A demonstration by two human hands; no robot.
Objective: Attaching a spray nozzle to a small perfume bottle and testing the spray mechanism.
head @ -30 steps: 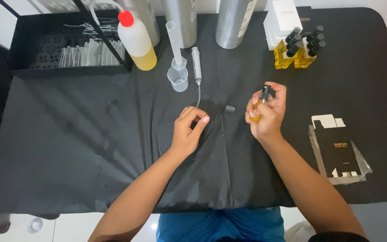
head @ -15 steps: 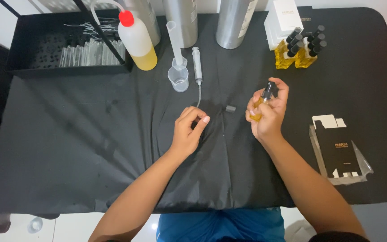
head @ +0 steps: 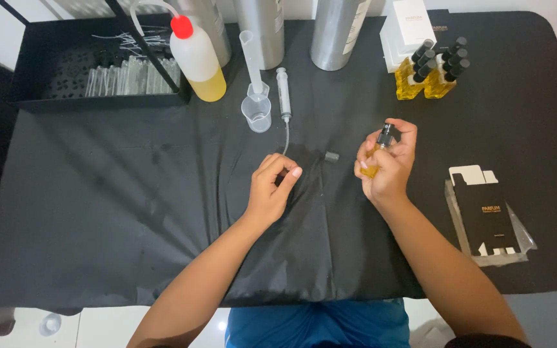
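Two hands worked over the black-draped table (head: pixel 98 212): right hand (head: pixel 387 169) clenched around a small glass spray bottle (head: pixel 378 153) of amber liquid, raised just above the cloth, thumb and forefinger up at its dark sprayer top; left hand (head: pixel 272 188) resting on the cloth, fingertips pinched together, whether on anything too small to tell. Lay between them a small black cap (head: pixel 332 156), apart from both, with a syringe (head: pixel 283 95) and its thin tube just beyond, tube end close to the left hand. Stood farther back a graduated cylinder (head: pixel 250 61) beside a small clear beaker (head: pixel 256 113), a wash bottle (head: pixel 196 57) with red nozzle and yellow liquid, two metal canisters (head: pixel 336 29), a cluster of filled bottles (head: pixel 430 74) with black tops, and a white box (head: pixel 407 29); at the right, a flat black carton (head: pixel 488 216) on clear wrap; at the left, a black tray (head: pixel 46 64) of clear vials. Judged best for handling the sprayer top: keeping the bottle upright, gripping low on the glass, turning or pressing squarely, with the cap within easy reach. Hidden by the right fingers: most of the bottle's body and how the top sat on the neck. Cut off by the frame: canister tops and the tray's far edge.
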